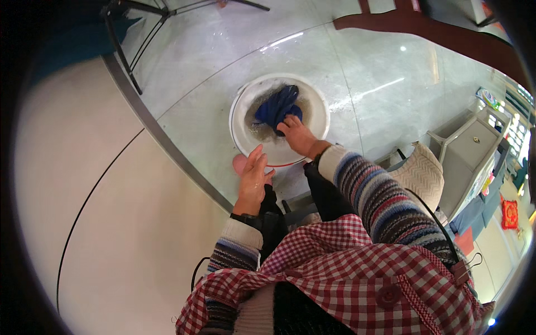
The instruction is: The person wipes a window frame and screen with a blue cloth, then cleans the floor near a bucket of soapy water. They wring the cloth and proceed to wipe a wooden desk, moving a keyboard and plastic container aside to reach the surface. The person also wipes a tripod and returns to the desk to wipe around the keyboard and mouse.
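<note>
A white plastic bucket (320, 104) stands on the floor before me, with murky water (261, 132) inside. Dark blue cloth (276, 104) lies bunched in that water, partly above the surface. My right hand (298, 135) reaches over the near rim, its fingers curled onto the cloth's near end; the fingertips are partly hidden. Just outside the bucket, at its near left, my left hand (252, 180) is raised with wet, spread fingers and nothing in them.
A pale cabinet or wall panel (113, 201) takes up the left side. Black metal stand legs (138, 46) are at the upper left, brown furniture legs (418, 31) at the upper right. A beige cushion (421, 167) and a grey-white table (465, 146) stand right. Glossy floor tiles (201, 83) surround the bucket.
</note>
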The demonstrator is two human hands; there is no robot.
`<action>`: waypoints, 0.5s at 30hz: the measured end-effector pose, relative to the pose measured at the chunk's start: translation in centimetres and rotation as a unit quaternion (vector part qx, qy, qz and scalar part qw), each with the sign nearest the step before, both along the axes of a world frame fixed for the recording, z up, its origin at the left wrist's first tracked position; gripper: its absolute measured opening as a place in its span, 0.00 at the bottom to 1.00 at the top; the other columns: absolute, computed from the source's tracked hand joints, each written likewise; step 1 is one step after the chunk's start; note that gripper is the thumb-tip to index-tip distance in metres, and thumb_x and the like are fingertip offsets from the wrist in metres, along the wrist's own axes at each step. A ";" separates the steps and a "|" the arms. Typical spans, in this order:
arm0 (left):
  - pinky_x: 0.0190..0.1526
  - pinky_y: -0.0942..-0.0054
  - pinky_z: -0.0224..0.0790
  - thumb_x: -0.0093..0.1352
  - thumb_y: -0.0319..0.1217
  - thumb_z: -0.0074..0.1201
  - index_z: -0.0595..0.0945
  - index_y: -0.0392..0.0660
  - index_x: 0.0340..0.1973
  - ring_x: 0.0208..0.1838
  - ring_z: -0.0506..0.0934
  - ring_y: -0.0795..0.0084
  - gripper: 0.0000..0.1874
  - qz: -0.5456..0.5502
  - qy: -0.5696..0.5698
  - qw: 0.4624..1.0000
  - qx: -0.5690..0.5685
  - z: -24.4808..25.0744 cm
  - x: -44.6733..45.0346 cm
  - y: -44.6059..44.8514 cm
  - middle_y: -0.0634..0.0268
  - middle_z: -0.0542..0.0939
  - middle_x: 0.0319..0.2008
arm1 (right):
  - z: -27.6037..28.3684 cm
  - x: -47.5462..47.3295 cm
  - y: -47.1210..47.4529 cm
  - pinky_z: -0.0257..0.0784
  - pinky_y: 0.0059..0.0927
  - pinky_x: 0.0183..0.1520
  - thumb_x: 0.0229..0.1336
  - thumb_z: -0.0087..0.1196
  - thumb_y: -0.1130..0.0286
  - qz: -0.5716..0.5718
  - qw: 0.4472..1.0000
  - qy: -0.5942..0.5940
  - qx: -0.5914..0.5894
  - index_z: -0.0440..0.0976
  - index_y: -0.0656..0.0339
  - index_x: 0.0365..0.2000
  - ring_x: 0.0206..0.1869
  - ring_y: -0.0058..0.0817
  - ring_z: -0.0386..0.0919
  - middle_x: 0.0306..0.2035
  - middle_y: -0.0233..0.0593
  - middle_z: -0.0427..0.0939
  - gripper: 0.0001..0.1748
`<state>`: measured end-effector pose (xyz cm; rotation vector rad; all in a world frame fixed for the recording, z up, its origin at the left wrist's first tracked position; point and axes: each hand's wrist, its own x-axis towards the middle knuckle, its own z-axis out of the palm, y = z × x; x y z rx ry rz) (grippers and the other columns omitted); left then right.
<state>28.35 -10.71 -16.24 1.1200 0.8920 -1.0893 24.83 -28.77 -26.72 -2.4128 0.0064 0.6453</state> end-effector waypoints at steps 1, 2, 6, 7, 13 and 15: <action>0.54 0.61 0.65 0.70 0.35 0.48 0.64 0.48 0.63 0.56 0.66 0.72 0.26 -0.003 -0.004 1.000 -0.001 0.1 -0.2 -0.1 0.66 0.64 0.60 | -1.1 0.5 -0.3 0.61 0.58 0.55 0.55 0.43 0.71 0.043 0.997 0.056 -0.045 0.69 0.51 0.46 0.63 0.46 0.57 0.52 0.44 0.66 0.17; 0.52 0.65 0.66 0.70 0.37 0.48 0.65 0.47 0.62 0.56 0.66 0.72 0.25 -0.009 0.008 1.000 -0.008 0.1 -0.7 -0.2 0.66 0.65 0.59 | -2.2 0.9 -0.6 0.60 0.60 0.55 0.56 0.43 0.72 0.072 0.989 0.098 -0.084 0.69 0.51 0.49 0.65 0.46 0.53 0.55 0.45 0.65 0.19; 0.55 0.60 0.64 0.70 0.45 0.47 0.65 0.45 0.61 0.61 0.64 0.64 0.28 -0.042 0.012 0.997 -0.055 0.1 -0.8 0.3 0.61 0.65 0.58 | -7.9 3.3 -0.7 0.69 0.54 0.50 0.58 0.43 0.71 0.149 0.942 0.242 -0.176 0.70 0.57 0.52 0.59 0.44 0.66 0.51 0.49 0.73 0.20; 0.55 0.59 0.64 0.70 0.45 0.47 0.65 0.47 0.61 0.61 0.63 0.64 0.27 -0.046 0.022 0.997 -0.060 -0.3 -0.7 0.7 0.62 0.64 0.59 | -9.2 3.3 -1.2 0.72 0.50 0.46 0.57 0.44 0.72 0.167 0.937 0.263 -0.156 0.72 0.59 0.49 0.52 0.44 0.72 0.45 0.49 0.76 0.19; 0.56 0.54 0.62 0.68 0.54 0.46 0.58 0.54 0.65 0.67 0.56 0.57 0.35 -0.013 0.066 0.995 -0.075 -2.0 -2.3 0.3 0.58 0.57 0.64 | -2.5 2.1 -2.2 0.66 0.46 0.51 0.50 0.48 0.78 0.046 0.987 0.154 -0.014 0.69 0.61 0.44 0.49 0.51 0.68 0.42 0.53 0.73 0.18; 0.56 0.52 0.61 0.66 0.59 0.45 0.54 0.53 0.67 0.67 0.56 0.53 0.41 0.019 0.101 0.994 -0.036 -1.8 -1.6 -1.3 0.55 0.55 0.66 | 4.3 1.2 -2.7 0.64 0.46 0.50 0.47 0.50 0.80 -0.004 0.994 0.035 0.101 0.67 0.61 0.42 0.48 0.51 0.67 0.40 0.51 0.72 0.18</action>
